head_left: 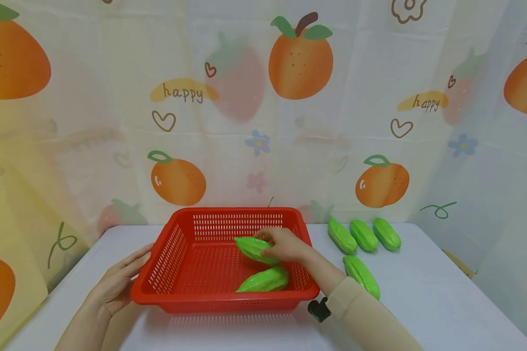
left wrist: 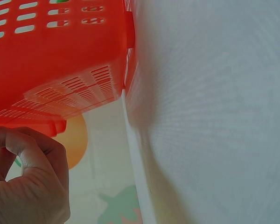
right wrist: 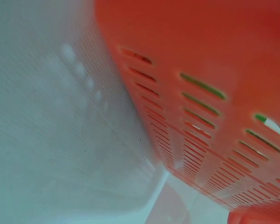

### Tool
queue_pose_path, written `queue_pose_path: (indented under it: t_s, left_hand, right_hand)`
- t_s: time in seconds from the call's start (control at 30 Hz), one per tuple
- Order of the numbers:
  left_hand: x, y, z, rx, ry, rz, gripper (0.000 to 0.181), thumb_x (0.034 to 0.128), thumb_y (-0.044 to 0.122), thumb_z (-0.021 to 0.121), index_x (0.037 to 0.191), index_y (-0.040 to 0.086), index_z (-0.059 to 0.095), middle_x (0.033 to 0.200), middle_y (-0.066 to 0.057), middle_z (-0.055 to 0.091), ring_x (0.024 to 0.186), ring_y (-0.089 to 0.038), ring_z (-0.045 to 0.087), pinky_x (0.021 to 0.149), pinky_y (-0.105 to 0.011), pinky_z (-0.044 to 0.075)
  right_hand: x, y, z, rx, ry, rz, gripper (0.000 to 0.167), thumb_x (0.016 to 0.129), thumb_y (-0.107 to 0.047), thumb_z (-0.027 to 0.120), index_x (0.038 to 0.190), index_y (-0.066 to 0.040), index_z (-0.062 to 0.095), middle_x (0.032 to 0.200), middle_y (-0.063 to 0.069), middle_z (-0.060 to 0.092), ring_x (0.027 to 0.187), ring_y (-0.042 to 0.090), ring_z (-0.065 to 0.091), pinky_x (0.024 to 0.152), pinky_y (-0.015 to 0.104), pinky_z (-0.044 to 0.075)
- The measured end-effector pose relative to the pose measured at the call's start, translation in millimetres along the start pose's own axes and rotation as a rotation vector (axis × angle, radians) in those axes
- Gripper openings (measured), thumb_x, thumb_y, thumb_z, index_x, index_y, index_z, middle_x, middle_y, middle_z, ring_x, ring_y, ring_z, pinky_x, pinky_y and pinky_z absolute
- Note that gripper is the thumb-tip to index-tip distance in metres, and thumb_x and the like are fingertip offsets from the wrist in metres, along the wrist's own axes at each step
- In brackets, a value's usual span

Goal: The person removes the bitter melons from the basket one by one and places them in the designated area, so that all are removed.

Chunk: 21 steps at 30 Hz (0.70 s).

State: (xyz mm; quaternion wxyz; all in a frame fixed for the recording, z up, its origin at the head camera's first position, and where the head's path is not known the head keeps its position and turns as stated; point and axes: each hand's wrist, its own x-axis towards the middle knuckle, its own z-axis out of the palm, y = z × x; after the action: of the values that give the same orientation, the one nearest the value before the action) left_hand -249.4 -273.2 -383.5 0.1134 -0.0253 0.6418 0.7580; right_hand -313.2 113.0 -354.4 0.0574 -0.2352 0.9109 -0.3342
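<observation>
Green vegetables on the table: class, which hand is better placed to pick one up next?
Probably the right hand: it is nearer the four loose vegetables, though it must first release its held vegetable. The left hand touches the left rim of the red basket.

The basket (head_left: 228,296) stands on the table (head_left: 439,307), directly in front of you. The cloth (head_left: 298,131) hangs behind the table. Your left hand (head_left: 117,282) is at the basket's left rim. Your right hand (head_left: 282,245) is over the basket's right half and holds the upper gourd (head_left: 250,247) inside the walls. The lower gourd (head_left: 264,280) lies in the basket, nearer to you, beside the front wall. To the right of the basket, locate the row of three gourds (head_left: 363,236) toward the table's far edge; the single gourd (head_left: 362,277) lies before this row, beside your right forearm (head_left: 322,270).
</observation>
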Motion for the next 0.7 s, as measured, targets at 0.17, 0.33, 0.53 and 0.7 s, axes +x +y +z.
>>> queue_pose_path:
  t_s: [0.17, 0.33, 0.53, 0.7]
  left_hand:
    - [0.2, 0.9, 0.3, 0.004, -0.002, 0.003, 0.029, 0.1039, 0.033, 0.049, 0.097, 0.055, 0.067, 0.097, 0.020, 0.070, 0.088, -0.004, 0.067, 0.075, -0.028, 0.059]
    - [0.6, 1.4, 0.3, 0.004, -0.003, 0.002, 0.029, 0.1040, 0.033, 0.049, 0.097, 0.055, 0.067, 0.098, 0.020, 0.070, 0.088, -0.004, 0.067, 0.075, -0.028, 0.059]
    - [1.0, 1.2, -0.1, 0.005, 0.000, 0.000, 0.029, 0.1039, 0.033, 0.049, 0.097, 0.055, 0.067, 0.097, 0.021, 0.070, 0.088, -0.004, 0.066, 0.075, -0.028, 0.059]
    - [1.1, 0.4, -0.2, 0.009, 0.003, -0.002, 0.029, 0.1040, 0.033, 0.049, 0.096, 0.054, 0.067, 0.097, 0.021, 0.070, 0.089, -0.003, 0.066, 0.075, -0.028, 0.059]
  right_hand:
    - [-1.1, -2.0, -2.5, 0.049, 0.057, -0.004, 0.040, 0.089, -0.015, 0.071, 0.127, -0.016, 0.062, 0.122, 0.011, 0.067, 0.108, 0.025, 0.063, 0.085, 0.037, 0.055]
    - [-1.9, -4.5, -4.0, 0.099, 0.127, -0.002, 0.039, 0.089, -0.021, 0.070, 0.128, -0.020, 0.062, 0.121, 0.008, 0.068, 0.103, 0.022, 0.065, 0.081, 0.033, 0.055]
    - [-0.7, -4.3, -5.7, 0.175, 0.220, 0.010, 0.039, 0.089, -0.025, 0.072, 0.127, -0.024, 0.063, 0.120, 0.007, 0.069, 0.101, 0.022, 0.069, 0.080, 0.033, 0.058]
    - [-3.3, -4.8, -9.4, 0.242, 0.288, 0.006, 0.039, 0.088, -0.027, 0.073, 0.126, -0.026, 0.064, 0.120, 0.008, 0.069, 0.098, 0.022, 0.069, 0.076, 0.032, 0.058]
